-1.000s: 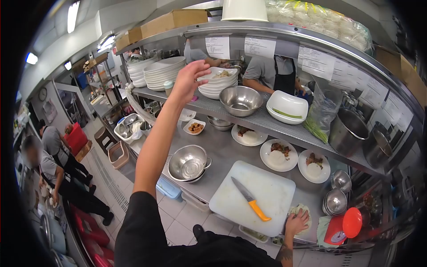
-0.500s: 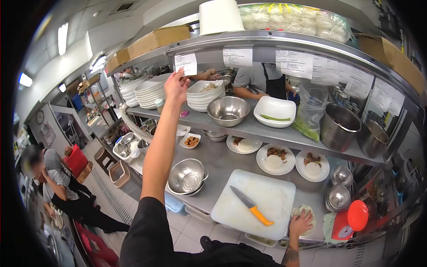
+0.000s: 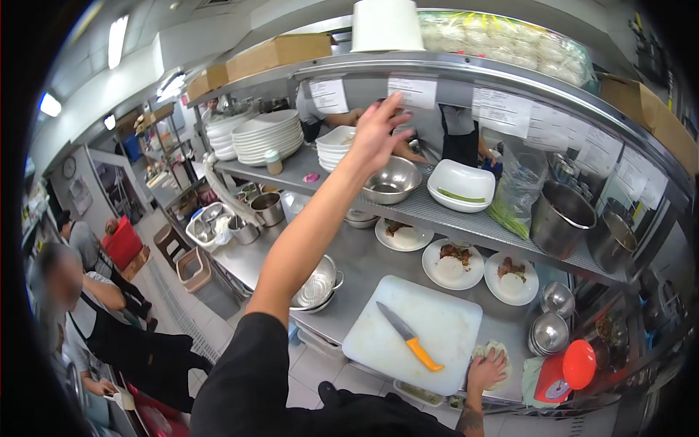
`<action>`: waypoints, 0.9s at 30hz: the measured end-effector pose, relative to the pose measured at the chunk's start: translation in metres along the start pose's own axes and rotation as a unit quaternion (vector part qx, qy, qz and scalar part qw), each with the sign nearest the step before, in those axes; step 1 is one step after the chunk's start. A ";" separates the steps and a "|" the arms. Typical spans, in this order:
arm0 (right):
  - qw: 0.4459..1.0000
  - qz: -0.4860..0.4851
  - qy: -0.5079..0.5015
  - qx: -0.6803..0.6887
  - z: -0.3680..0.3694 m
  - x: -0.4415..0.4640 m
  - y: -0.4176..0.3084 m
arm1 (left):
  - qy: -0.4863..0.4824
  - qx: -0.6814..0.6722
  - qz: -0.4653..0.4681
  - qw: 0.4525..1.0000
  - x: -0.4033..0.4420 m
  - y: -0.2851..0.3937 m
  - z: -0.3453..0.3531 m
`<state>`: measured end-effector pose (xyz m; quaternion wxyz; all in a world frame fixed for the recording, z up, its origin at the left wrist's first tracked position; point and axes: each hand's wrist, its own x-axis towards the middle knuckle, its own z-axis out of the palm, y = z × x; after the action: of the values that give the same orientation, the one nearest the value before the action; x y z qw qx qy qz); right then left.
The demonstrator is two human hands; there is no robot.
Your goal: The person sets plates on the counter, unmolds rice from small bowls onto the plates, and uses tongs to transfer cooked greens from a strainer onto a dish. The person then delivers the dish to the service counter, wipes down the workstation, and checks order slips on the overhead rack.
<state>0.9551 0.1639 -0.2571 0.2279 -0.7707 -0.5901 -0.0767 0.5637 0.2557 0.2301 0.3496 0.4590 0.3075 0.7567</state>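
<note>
My left hand [image 3: 380,135] is raised at the upper shelf, fingers spread and slightly blurred, with nothing visible in it. Its fingertips overlap the lower edge of a printed paper slip [image 3: 416,91]; whether they touch it I cannot tell. Below that hand is a steel bowl [image 3: 399,191] on the middle shelf. Down at the counter, my right hand [image 3: 488,370] lies with fingers apart on a pale crumpled cloth [image 3: 501,349]. Left of it, a knife [image 3: 411,338] with an orange handle rests on a white cutting board [image 3: 368,339].
Behind the board stand plates of rice and meat [image 3: 453,273]. A red scale [image 3: 557,379] and small steel bowls [image 3: 550,331] are at the right. White dishes [image 3: 460,182], stacked plates [image 3: 266,142] and pots [image 3: 561,218] fill the shelf. Co-workers [image 3: 131,342] stand left and behind the shelf.
My left hand has moved right, from the leftmost paper slip to the one beside it, and its fingers have spread. My right hand stays on the cloth. The view has shifted slightly.
</note>
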 end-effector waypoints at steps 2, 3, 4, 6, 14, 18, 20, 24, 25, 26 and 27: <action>1.000 -0.007 0.001 -0.004 0.001 0.000 0.000 | 0.008 -0.013 0.040 0.999 0.015 -0.005 0.014; 1.000 -0.002 0.002 -0.003 0.002 0.000 0.001 | 0.011 -0.014 0.042 0.999 0.012 -0.008 0.017; 1.000 -0.003 0.004 -0.003 0.004 0.000 0.002 | 0.003 -0.010 0.036 0.999 0.007 -0.014 0.020; 1.000 -0.005 0.007 0.006 0.006 0.000 0.003 | 0.023 0.004 0.042 0.999 -0.011 -0.029 0.039; 1.000 -0.006 -0.002 0.014 0.000 0.001 0.002 | 0.006 -0.094 0.120 0.988 -0.048 -0.048 0.111; 1.000 -0.004 0.006 0.017 0.001 0.000 0.003 | 0.112 -0.075 0.142 0.981 -0.053 -0.049 0.100; 1.000 -0.001 0.008 0.020 -0.001 -0.001 0.004 | 0.115 -0.075 0.163 0.977 -0.060 -0.045 0.098; 1.000 -0.013 0.011 0.020 0.000 0.002 0.003 | 0.029 -0.032 0.105 0.994 -0.058 -0.040 0.112; 1.000 -0.017 0.010 0.018 0.000 0.002 0.003 | 0.006 -0.015 0.069 0.997 -0.055 -0.040 0.117; 1.000 -0.015 0.013 0.001 0.000 0.001 0.003 | 0.005 -0.019 0.067 0.998 -0.048 -0.044 0.121; 0.999 -0.030 0.011 -0.002 -0.001 0.001 0.003 | 0.000 -0.010 0.053 0.999 -0.046 -0.040 0.127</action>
<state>0.9586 0.1638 -0.2561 0.2306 -0.7521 -0.6103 -0.0931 0.7042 0.2597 0.2257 0.3134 0.4708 0.2750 0.7775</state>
